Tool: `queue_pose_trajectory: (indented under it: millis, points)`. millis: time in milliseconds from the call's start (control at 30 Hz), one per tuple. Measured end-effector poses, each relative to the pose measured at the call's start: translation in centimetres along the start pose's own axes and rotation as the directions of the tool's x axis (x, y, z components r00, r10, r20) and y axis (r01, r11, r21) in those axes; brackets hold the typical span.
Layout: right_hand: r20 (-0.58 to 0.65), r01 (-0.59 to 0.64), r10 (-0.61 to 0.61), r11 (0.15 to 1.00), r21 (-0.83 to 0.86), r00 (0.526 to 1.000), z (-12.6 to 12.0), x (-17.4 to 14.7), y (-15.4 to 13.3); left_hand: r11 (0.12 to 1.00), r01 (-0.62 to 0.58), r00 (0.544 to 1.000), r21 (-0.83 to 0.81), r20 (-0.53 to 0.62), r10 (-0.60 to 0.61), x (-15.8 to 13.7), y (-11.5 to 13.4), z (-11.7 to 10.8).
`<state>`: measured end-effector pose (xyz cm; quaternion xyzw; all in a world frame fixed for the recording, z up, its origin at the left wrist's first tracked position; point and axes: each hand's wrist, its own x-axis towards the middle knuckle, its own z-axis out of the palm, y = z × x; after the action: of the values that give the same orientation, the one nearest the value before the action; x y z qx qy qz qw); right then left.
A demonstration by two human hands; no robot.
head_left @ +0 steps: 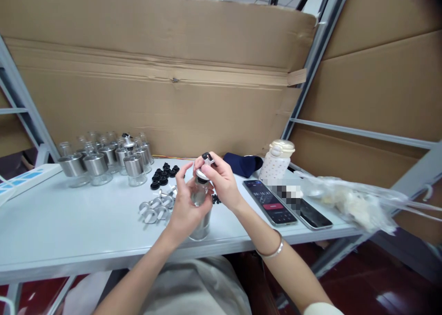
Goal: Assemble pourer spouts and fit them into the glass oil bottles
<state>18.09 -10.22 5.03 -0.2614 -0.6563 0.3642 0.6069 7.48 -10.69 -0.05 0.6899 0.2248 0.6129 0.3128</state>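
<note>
A glass bottle with a steel band (pixel 199 231) stands upright near the table's front edge. My left hand (pixel 189 202) is wrapped round its upper part. On the bottle's mouth sits a silver pourer top with a black tip (pixel 207 158); the fingers of my right hand (pixel 223 179) are closed on it. Left of my hands lie several silver disc-and-tube parts (pixel 155 209). Behind those is a cluster of black ribbed stoppers (pixel 164 174). Some tiny black pieces (pixel 216 199) show just beside my right wrist.
Several steel-banded glass bottles (pixel 96 164) stand at the back left, one with a pourer. A power strip (pixel 26 180) lies at far left. To the right are a dark blue cap (pixel 243 164), a dotted tumbler (pixel 276 160), two phones (pixel 271 204) and a plastic bag (pixel 355 204). Cardboard (pixel 214 112) walls the back.
</note>
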Motion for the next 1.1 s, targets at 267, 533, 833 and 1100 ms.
queue_pose_trajectory:
  millis: [267, 533, 833, 1100]
  points:
    - [-0.065, -0.128, 0.136, 0.985, 0.12, 0.989, 0.3, -0.6, 2.0, 0.999, -0.05, 0.999, 0.02, 0.014, 0.049, -0.6, -0.8, -0.2]
    - [-0.118, -0.076, 0.094, 0.986, 0.15, 0.989, 0.5, -1.6, 3.6, 0.996, -0.085, 0.996, 0.0, -0.005, 0.085, -0.8, -2.2, 0.0]
    - [-0.031, -0.007, 0.015, 0.971, 0.24, 0.999, 1.2, -1.2, 2.6, 0.995, -0.1, 0.994, -0.011, -0.052, 0.1, -1.0, -2.3, 0.0]
    - [-0.082, -0.051, 0.069, 0.979, 0.197, 0.994, 1.2, -1.7, 2.7, 0.989, -0.15, 0.985, -0.005, -0.086, 0.149, -1.2, -2.9, 0.0]
